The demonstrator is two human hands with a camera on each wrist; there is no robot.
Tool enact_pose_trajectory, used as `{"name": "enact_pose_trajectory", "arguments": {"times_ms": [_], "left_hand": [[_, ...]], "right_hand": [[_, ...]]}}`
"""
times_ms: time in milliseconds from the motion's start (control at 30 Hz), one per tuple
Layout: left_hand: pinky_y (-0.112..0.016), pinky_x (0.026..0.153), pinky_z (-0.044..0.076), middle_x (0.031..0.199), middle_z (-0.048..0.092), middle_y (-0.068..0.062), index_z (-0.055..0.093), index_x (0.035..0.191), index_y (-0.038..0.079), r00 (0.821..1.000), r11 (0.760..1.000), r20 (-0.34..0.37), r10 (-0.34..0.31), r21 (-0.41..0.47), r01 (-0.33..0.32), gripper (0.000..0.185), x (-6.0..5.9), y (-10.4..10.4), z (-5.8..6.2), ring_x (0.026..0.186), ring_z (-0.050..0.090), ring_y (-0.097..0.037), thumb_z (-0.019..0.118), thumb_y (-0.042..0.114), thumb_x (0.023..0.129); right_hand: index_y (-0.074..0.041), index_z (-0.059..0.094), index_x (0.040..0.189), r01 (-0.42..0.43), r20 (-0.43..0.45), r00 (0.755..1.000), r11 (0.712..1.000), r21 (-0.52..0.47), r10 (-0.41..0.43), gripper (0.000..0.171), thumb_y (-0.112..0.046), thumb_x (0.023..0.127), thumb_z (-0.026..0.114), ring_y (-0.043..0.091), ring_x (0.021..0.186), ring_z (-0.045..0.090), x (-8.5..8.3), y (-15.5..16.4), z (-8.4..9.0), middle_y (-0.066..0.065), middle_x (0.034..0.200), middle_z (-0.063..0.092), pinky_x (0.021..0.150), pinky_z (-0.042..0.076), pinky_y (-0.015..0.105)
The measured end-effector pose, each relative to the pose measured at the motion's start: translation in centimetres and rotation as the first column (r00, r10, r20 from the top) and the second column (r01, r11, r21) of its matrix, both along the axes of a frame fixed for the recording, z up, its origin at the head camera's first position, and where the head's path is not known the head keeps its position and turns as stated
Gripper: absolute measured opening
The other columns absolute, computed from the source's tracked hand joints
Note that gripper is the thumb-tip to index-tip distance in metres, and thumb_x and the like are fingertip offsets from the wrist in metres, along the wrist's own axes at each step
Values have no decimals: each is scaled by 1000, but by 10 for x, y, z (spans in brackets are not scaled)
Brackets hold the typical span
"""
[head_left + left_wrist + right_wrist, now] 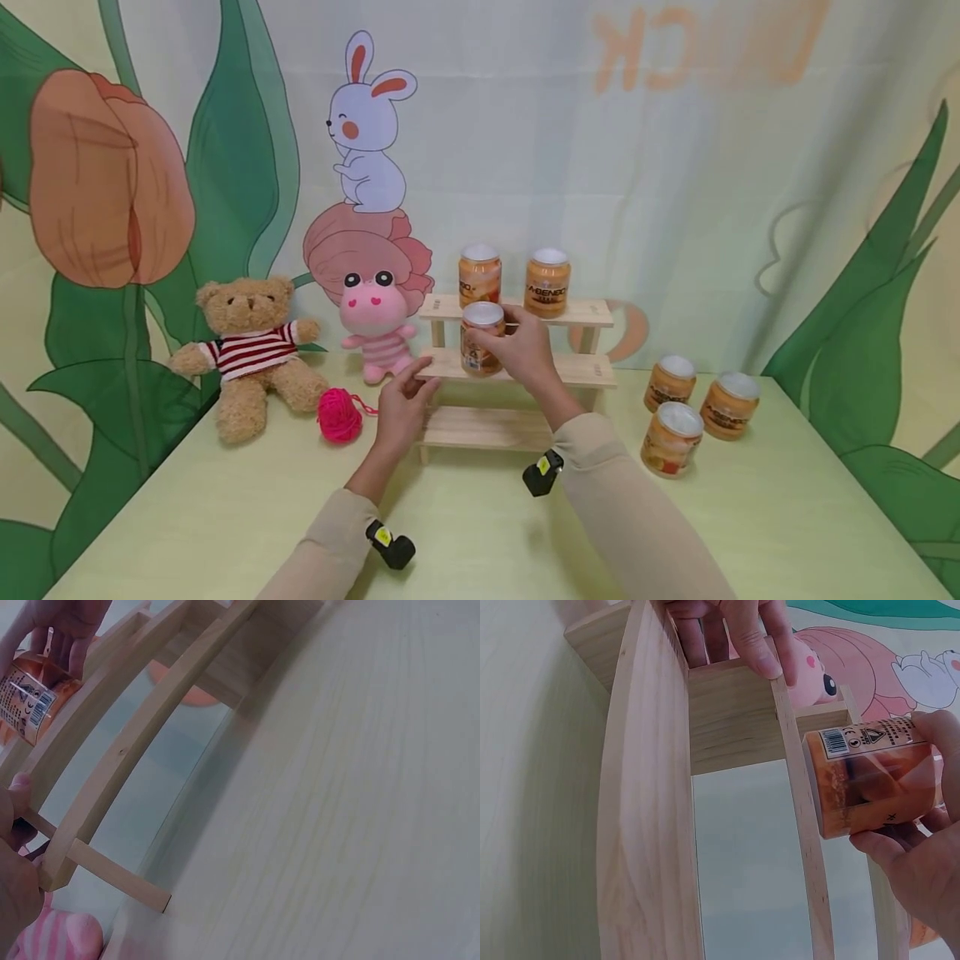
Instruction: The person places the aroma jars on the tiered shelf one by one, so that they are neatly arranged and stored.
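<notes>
My right hand (527, 348) grips a small jar (478, 354) with an orange label and a white lid, holding it upright at the left part of the middle step of a wooden three-tier stand (487, 427). The jar's base is right at that step's board in the right wrist view, where its barcode (835, 742) shows. At the stand's left end, my left hand (401, 408) pinches the edge of the middle board, thumb and fingers around the wood. Two similar jars, one at the left (480, 279) and one further right (547, 287), stand on the top step.
Three more jars (671, 440) stand in a group on the table right of the stand. To the left are a teddy bear (255, 358) in a striped sweater, a pink plush toy (378, 333) and a ball of pink yarn (340, 417). A printed curtain (675, 167) hangs behind.
</notes>
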State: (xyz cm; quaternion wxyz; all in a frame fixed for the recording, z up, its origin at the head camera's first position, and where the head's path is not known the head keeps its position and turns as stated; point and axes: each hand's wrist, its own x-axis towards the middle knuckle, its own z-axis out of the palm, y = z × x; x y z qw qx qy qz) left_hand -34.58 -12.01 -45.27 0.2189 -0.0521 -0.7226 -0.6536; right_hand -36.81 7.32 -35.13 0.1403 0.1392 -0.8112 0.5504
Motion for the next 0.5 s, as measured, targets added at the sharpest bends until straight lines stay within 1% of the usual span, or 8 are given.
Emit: {"name": "enact_pose_trajectory", "arguments": {"times_ms": [100,333,500], "left_hand": [[-18,59,49,92,72,-13,68,128,7,1000,1000,5,-6,-4,6,35,-1,0,0,78,63,-18,72,9,93],[-18,59,48,92,71,-14,68,129,10,1000,1000,26,2,2,-2,36,2,0,0,77,61,-13,72,8,93],[-18,60,49,92,71,-14,68,128,8,1000,1000,9,0,-3,0,36,1,1,1,77,61,-10,72,8,93]], "right_hand": [[-5,60,134,3,-4,1000,1000,-8,-3,62,-32,84,83,26,106,62,0,0,0,10,124,65,83,56,42],[-5,61,132,5,4,1000,1000,-25,-5,66,-39,81,84,27,107,63,-1,2,-4,9,124,64,84,56,42],[-6,61,130,34,20,999,997,-70,-33,70,-43,77,87,29,111,62,3,8,-3,8,122,64,87,55,44]]}}
